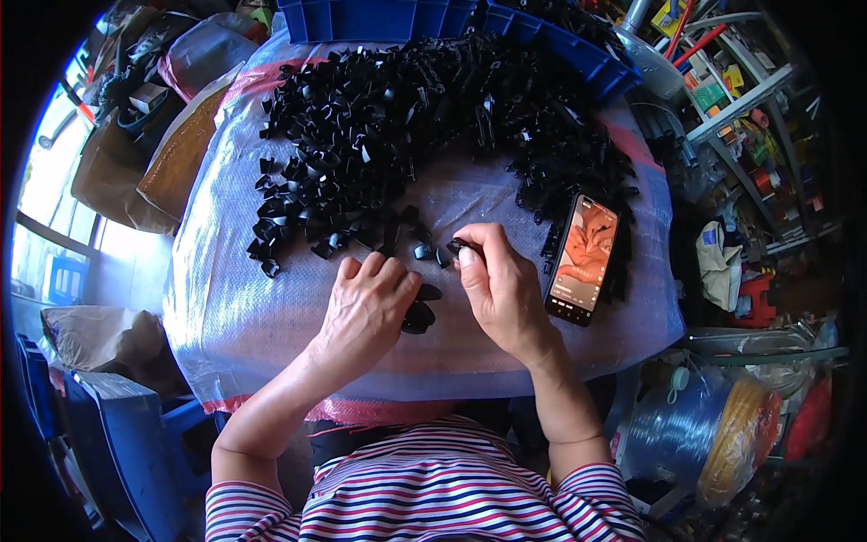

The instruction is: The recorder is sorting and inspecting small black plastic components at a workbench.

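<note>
My left hand (pixel 365 305) is closed, its fingers curled down over the woven sack surface. Dark, rounded black plastic parts (pixel 420 316) stick out from its thumb side; the thumb itself is hidden. Between the thumb and index finger of my right hand (pixel 498 294) a small black plastic piece (pixel 459 246) is pinched. Just left of those fingertips lie a few short curved black pieces (pixel 423 251). Beyond both hands spreads a large heap of small curved black plastic pieces (pixel 334 154), mixed at the back right with longer black parts (pixel 488 108).
A translucent white woven sack (pixel 226 316) covers the work surface. On its right, a phone (pixel 585 257) with a lit screen leans against black parts. Blue crates (pixel 379 20) stand at the back. Clear tubing on a spool (pixel 673 425) and cluttered shelves (pixel 750 108) line the right.
</note>
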The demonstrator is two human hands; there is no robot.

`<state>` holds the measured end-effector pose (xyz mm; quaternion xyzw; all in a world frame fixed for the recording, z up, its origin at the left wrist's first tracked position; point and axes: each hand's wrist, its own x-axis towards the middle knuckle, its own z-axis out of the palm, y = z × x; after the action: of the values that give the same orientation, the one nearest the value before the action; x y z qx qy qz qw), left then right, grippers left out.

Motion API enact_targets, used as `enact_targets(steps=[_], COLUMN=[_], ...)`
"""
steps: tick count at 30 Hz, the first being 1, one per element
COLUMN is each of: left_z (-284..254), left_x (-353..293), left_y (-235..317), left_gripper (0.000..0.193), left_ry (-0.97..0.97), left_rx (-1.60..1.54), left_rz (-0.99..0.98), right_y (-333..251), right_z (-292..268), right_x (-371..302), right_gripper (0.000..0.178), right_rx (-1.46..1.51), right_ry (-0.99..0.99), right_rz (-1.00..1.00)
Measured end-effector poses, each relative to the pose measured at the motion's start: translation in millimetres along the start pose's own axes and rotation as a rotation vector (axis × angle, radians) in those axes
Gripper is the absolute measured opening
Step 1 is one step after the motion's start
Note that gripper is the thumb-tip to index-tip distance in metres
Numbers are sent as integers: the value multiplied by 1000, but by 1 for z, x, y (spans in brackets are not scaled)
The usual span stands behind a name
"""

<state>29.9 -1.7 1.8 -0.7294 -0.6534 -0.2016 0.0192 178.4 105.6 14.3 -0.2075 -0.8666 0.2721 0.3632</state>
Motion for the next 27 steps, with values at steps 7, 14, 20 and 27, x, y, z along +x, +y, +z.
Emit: enact_targets(steps=[7, 14, 20, 27], left_z=[3, 2, -11, -12], left_x=[-6, -8, -2, -4], left_y=[3, 18, 8, 9], left_gripper=[21, 19, 19, 21], left_ry=[152, 307, 283, 273], left_rx=[-1336, -1827, -1263, -1445], left_rz=[-557, -769, -592, -618], right_y=[-9, -25, -29, -32], right_z=[7, 18, 12, 19], right_x=[-26, -22, -17, -15], right_gripper=[38, 37, 34, 36], right_rx=[441, 115, 57, 51], right_ry=[-34, 111, 57, 60], right_rz=[344, 48, -45, -99])
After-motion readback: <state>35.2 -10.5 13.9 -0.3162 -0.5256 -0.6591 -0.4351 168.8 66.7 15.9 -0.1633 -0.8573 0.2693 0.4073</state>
